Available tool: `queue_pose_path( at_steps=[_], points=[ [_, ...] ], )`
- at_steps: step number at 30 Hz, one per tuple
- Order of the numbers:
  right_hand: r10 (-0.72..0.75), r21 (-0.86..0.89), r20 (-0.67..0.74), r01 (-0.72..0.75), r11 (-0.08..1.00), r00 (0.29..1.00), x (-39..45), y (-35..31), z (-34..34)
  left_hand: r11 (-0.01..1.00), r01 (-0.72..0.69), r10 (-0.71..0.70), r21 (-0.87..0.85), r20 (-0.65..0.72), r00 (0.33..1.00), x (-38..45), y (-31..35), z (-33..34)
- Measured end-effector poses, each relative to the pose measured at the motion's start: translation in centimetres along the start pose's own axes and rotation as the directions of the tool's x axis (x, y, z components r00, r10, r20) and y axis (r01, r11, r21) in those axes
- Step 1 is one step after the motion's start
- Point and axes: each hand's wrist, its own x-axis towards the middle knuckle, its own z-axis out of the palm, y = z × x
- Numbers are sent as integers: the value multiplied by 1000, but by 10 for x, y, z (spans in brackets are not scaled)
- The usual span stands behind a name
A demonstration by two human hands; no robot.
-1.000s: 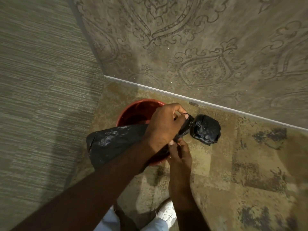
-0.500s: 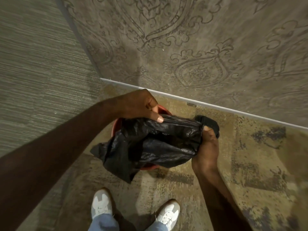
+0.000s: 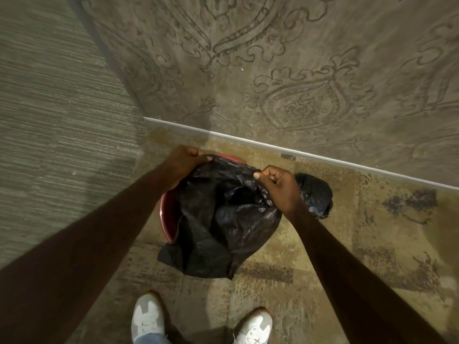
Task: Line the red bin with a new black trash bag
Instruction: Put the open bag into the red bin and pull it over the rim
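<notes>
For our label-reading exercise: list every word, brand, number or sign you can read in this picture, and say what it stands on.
None can be read. The crumpled black plastic trash bag, the round red bin, the black bag roll and the white shoes show no legible print; the wall bears only ornament.

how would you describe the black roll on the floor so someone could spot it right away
Find the white baseboard where the patterned wall meets the floor, then the red bin just in front of it. The roll of bags lies on the floor beside the bin, behind the right hand. Unlike the loose black trash bag held over the bin, it is a tight, compact bundle.
</notes>
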Motion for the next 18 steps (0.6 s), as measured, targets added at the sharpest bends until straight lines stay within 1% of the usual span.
queue_pose_path(
  at_steps=[3,5,6,8,9,11,13,15,16,17,18],
  points=[
    [69,49,-131,-63,997,989,34,27,5,999,-36,32,35,97,995,30,-28,-11],
    [95,41,-167,-89,995,981,56,46,10,997,-52,46,55,107,993,54,-42,-12],
    [102,12,-181,-101,995,978,64,52,13,997,-64,60,46,93,994,63,-46,-10],
    [99,-36,-220,-110,993,970,80,64,20,994,-111,111,16,18,994,81,-50,-3],
    [94,-47,-245,-109,993,965,85,68,23,989,-143,144,38,-31,989,88,-51,1],
    [84,-53,-287,-103,993,954,94,74,30,965,-204,221,166,-89,971,102,-52,4],
    [83,-53,-304,-103,993,949,98,76,36,899,-248,301,362,-97,949,111,-53,2],
    [87,-28,-276,-99,995,957,99,76,41,755,-266,411,599,-116,904,111,-52,-3],
    [93,-5,-246,-97,995,965,99,76,44,680,-265,474,683,-135,870,110,-52,-5],
    [94,11,-214,-94,995,972,100,75,46,638,-268,523,722,-151,839,108,-51,-7],
    [86,9,-191,-86,996,978,100,73,48,624,-278,546,730,-153,823,109,-51,-9]
  ],
)
